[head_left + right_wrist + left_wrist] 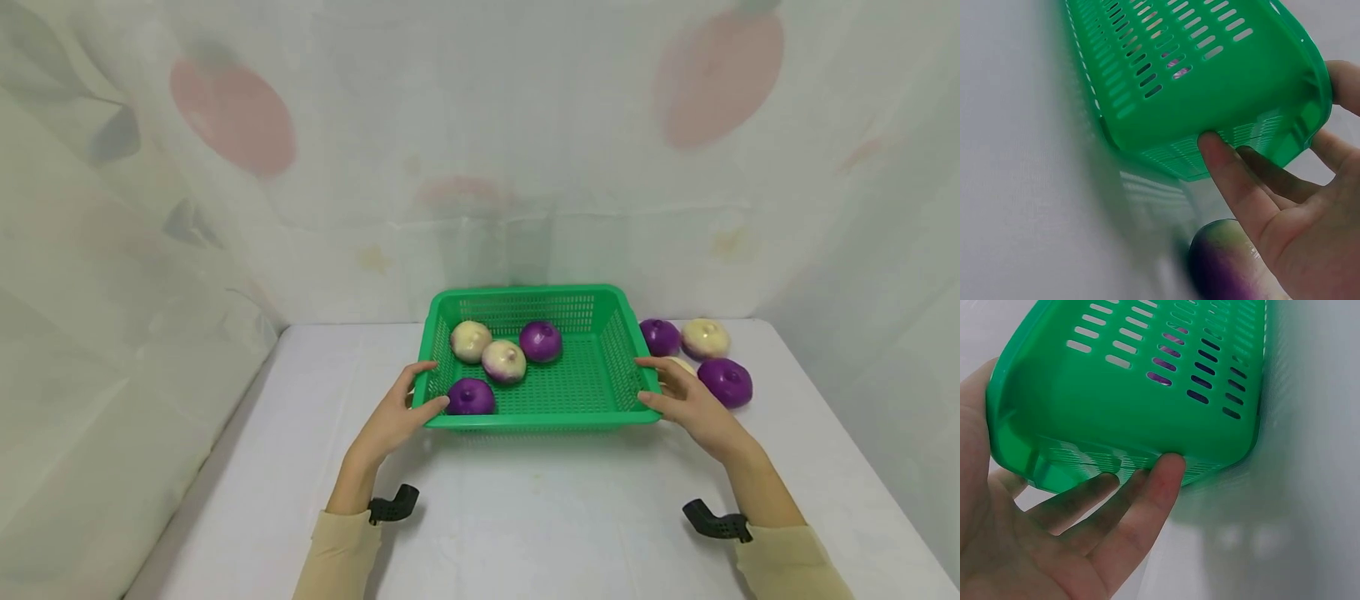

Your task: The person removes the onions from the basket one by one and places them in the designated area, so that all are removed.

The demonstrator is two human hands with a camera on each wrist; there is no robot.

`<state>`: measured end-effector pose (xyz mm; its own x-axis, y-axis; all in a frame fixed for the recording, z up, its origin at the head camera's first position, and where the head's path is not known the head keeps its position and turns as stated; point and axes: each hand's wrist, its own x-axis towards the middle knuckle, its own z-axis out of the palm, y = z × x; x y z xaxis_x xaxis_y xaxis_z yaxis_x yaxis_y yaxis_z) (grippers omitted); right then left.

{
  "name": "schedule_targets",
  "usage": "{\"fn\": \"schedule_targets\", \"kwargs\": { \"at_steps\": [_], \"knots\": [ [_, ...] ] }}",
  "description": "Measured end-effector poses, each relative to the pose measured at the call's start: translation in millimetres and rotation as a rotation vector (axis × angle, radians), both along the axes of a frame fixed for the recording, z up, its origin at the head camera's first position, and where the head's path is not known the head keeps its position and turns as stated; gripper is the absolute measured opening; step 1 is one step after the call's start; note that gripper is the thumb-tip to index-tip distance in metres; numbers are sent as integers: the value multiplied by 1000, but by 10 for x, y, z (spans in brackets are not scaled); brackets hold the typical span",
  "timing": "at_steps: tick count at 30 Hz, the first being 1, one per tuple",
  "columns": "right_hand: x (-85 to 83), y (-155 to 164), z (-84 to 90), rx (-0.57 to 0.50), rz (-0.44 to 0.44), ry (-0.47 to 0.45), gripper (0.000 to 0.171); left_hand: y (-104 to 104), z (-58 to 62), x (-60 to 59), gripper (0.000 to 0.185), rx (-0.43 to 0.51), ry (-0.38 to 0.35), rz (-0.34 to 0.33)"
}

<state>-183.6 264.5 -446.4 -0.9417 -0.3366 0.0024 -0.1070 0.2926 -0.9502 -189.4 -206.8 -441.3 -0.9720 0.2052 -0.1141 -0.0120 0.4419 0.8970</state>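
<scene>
**Both hands take hold of the green basket, part filled**

The left hand (397, 417) has its fingers (1147, 494) hooked under the near left corner of the green basket (592, 387), thumb over the rim, so it grips that end. The right hand (693, 404) does the same at the near right corner: its fingers (1235, 181) press up against the underside while the thumb lies along the rim. In the wrist views the basket's near edge looks slightly raised off the white surface (525, 517), though whether it is fully lifted cannot be told.

Between the two sets of fingers, inside the basket, lie four onions: a purple one (470, 397) just past the left fingers, two pale ones (471, 340) (504, 360) touching each other farther in, and another purple one (541, 341) beside them.

Beyond the right fingers, outside the basket, more onions lie loose on the surface: a purple one (660, 336), a pale one (705, 337), a larger purple one (726, 382) and a pale one largely hidden behind the hand.

Judging by this, the gathering is about half done; the loose onions are what is left.
</scene>
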Motion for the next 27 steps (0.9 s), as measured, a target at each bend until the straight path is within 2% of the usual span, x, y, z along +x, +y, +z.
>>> {"fn": "schedule_targets", "kwargs": {
  "at_steps": [5,11,19,23,27],
  "knots": [
    [11,7,4,2,-1,10,56,15,21,-1,69,-27,3,4],
    [15,-4,7,28,-13,24,56,-10,50,-18,69,-125,42,-13],
    [13,-24,-7,-6,-8,11,56,-29,243,7,68,-263,90,-53],
    [15,-18,-11,-6,-11,12,56,-49,353,40,63,-368,171,-64],
    [14,-16,-13,-4,-8,11,56,-58,469,93,60,-537,261,-54]
  ]
}}
